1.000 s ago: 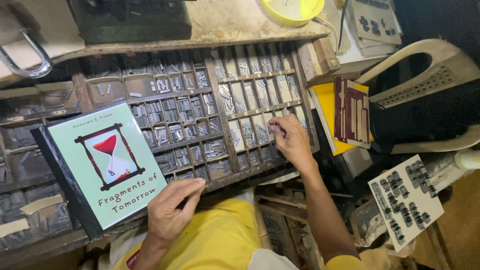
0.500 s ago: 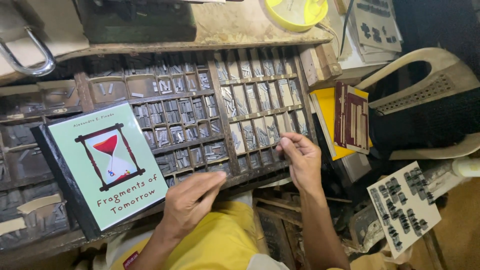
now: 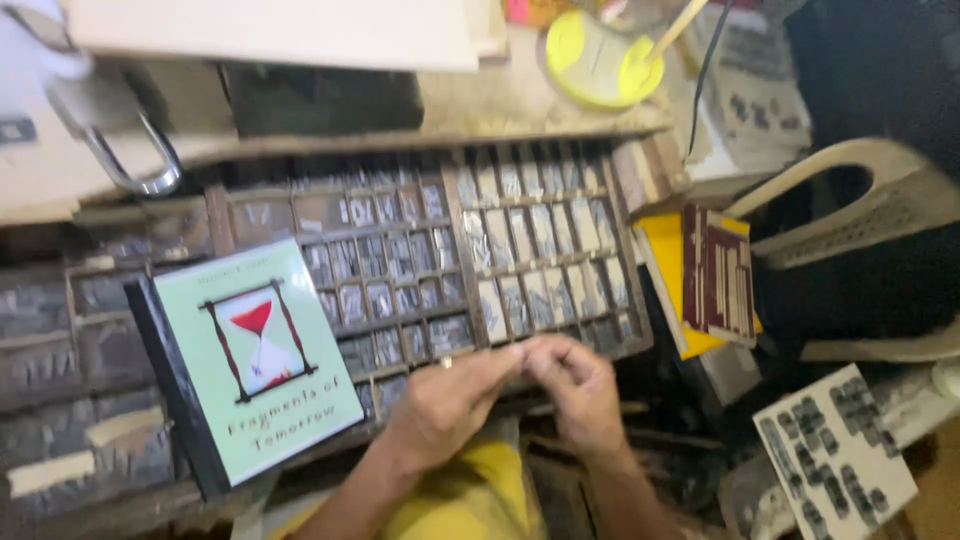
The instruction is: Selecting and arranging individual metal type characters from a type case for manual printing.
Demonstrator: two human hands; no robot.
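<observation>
Cluttered print-shop bench, viewed from above: a wooden type case [image 3: 400,260] with many small compartments of metal sorts fills the centre, sloping beneath a worn worktop [image 3: 500,100].

Left hand [image 3: 445,400] and right hand [image 3: 580,385] meet at the front edge of the type case, fingertips touching one another just in front of the lowest row of compartments. Both hands are partly curled, fingers pinched together; motion blur hides whether a small piece of type lies between them, so what they grip cannot be told. A ring shows on one finger of the left hand. Yellow cloth [image 3: 470,500] lies beneath the forearms.

Left of the hands, a pale green book [image 3: 255,360] with a dark spine and an hourglass drawing on its cover rests tilted on the left part of the case, near its front edge.

Right of the case, a dark red composing stick [image 3: 715,270] holding pale strips lies on a yellow sheet [image 3: 665,270]. Beyond it stands a cream plastic chair [image 3: 880,210]. At the lower right corner, a white printed card [image 3: 835,460] carries rows of dark marks.

On the worktop's far edge sits a round yellow lid [image 3: 595,60]; at its left, a metal handle [image 3: 125,160] curves down.
</observation>
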